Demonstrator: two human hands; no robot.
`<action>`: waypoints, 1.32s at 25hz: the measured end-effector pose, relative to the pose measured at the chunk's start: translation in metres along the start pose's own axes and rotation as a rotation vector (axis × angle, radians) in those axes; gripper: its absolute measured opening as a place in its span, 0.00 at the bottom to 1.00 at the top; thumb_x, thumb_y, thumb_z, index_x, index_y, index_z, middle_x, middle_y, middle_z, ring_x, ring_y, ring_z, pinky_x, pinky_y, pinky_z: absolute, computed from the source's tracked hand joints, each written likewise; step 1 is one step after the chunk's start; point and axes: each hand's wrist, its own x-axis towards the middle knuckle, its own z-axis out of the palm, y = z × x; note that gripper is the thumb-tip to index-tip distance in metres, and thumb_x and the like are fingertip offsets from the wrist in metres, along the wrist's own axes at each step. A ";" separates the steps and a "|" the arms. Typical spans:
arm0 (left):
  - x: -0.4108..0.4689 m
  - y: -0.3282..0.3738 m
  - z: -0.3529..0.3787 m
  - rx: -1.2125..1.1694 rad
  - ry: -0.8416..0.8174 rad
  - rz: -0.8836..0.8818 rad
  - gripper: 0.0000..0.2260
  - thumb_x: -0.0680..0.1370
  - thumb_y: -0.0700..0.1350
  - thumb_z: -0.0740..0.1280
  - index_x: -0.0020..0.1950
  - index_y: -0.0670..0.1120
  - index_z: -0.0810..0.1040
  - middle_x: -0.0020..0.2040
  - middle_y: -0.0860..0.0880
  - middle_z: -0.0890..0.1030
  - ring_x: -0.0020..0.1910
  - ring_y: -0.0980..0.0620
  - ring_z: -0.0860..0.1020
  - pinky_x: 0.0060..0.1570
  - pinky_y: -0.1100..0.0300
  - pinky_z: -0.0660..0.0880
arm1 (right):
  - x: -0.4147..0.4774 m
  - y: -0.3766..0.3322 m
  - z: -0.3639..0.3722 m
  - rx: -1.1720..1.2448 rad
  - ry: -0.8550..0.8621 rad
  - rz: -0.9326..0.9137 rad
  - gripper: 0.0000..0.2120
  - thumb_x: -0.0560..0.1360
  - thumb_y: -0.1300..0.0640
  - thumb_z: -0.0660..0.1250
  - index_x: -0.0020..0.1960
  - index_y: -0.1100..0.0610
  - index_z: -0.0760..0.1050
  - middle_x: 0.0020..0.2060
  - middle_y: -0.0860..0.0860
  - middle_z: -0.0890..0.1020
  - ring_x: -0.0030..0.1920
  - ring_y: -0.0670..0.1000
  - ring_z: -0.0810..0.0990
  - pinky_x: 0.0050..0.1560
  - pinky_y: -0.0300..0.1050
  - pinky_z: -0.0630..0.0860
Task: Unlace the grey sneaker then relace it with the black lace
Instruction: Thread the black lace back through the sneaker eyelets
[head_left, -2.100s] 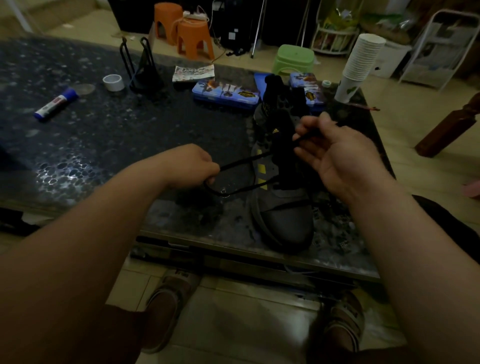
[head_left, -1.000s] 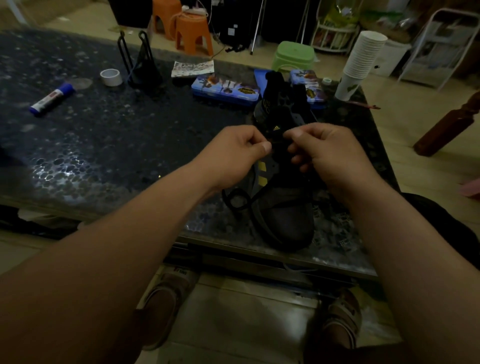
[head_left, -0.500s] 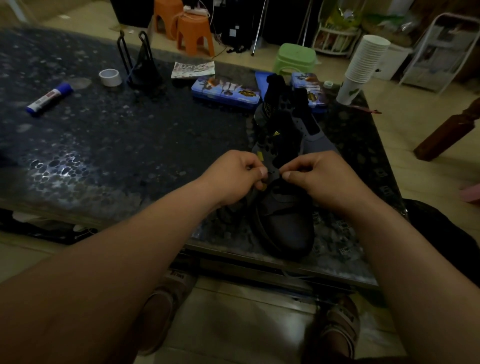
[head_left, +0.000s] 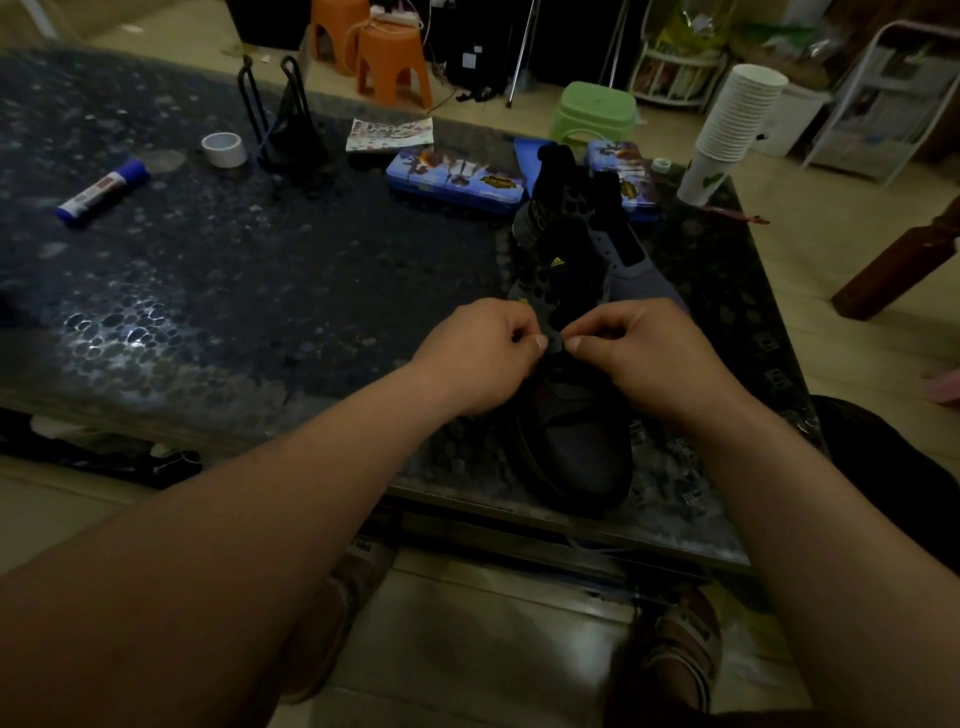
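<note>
I see left hand (head_left: 478, 358) and right hand (head_left: 639, 358) curled, thumbs almost touching, both pinching the thin black lace (head_left: 556, 347) between them. Dark grey fabric sneaker (head_left: 576, 457) directly under both hands, toe back past the wrists, on speckled dark glass table (head_left: 260, 291).

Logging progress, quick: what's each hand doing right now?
Left hand: pinching the black lace over the grey sneaker.
Right hand: pinching the black lace too.
</note>
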 end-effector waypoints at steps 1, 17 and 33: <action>-0.001 0.001 0.000 0.029 0.001 0.014 0.12 0.82 0.52 0.67 0.39 0.53 0.77 0.37 0.53 0.81 0.37 0.53 0.78 0.39 0.56 0.75 | 0.000 0.000 0.001 -0.018 0.008 -0.016 0.04 0.78 0.57 0.73 0.50 0.52 0.87 0.40 0.43 0.86 0.43 0.40 0.83 0.43 0.34 0.77; 0.006 0.002 -0.006 -0.162 -0.056 -0.010 0.07 0.82 0.48 0.69 0.47 0.46 0.79 0.41 0.49 0.85 0.34 0.60 0.79 0.34 0.64 0.73 | 0.009 -0.007 -0.004 -0.267 -0.140 -0.113 0.12 0.83 0.58 0.64 0.60 0.52 0.84 0.44 0.48 0.86 0.35 0.37 0.79 0.35 0.31 0.72; 0.001 0.014 0.007 -0.094 0.038 -0.121 0.15 0.76 0.56 0.70 0.51 0.49 0.70 0.45 0.49 0.77 0.41 0.51 0.76 0.34 0.55 0.66 | 0.000 -0.010 -0.003 -0.004 -0.051 -0.066 0.05 0.82 0.56 0.68 0.48 0.54 0.81 0.42 0.49 0.83 0.41 0.46 0.83 0.38 0.43 0.83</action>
